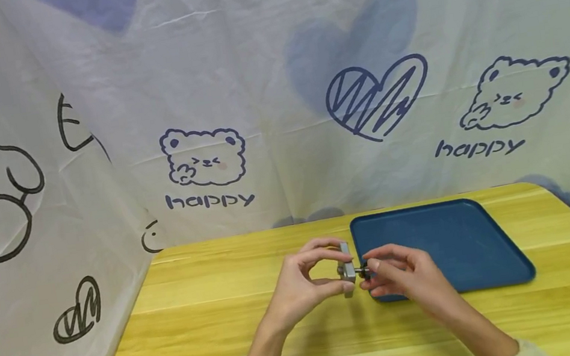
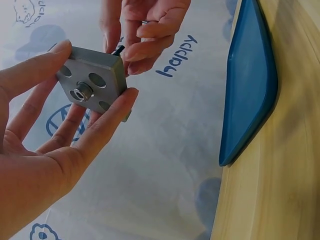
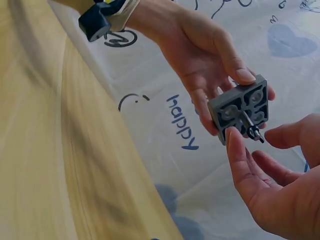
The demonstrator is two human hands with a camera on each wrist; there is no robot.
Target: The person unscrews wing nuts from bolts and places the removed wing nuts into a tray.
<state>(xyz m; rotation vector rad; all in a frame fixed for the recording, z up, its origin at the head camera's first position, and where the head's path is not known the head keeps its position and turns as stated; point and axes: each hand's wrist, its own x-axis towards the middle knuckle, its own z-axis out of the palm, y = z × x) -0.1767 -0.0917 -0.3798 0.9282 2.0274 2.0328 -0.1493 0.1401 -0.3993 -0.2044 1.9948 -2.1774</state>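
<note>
The metal block (image 2: pixel 86 75) is held above the worktop (image 1: pixel 201 323), just left of the blue tray (image 1: pixel 441 241) in the head view. The left hand (image 1: pixel 297 283) has hold of it, its grip spread to the block's width, thumb and fingertips on opposite edges so that both broad faces are free. The block stands nearly edge-on there, and a thin pin (image 3: pixel 248 123) juts from its right face, square to that face. The pin's long axis runs roughly level, straight toward the right hand (image 1: pixel 410 270), which is much the nearer to its dark tip. That grip is partly spread: thumb and forefinger are bent on either side of the tip, with a gap between them. Whether any finger touches the pin, I cannot tell; alignment along that axis looks like what matters.
</note>
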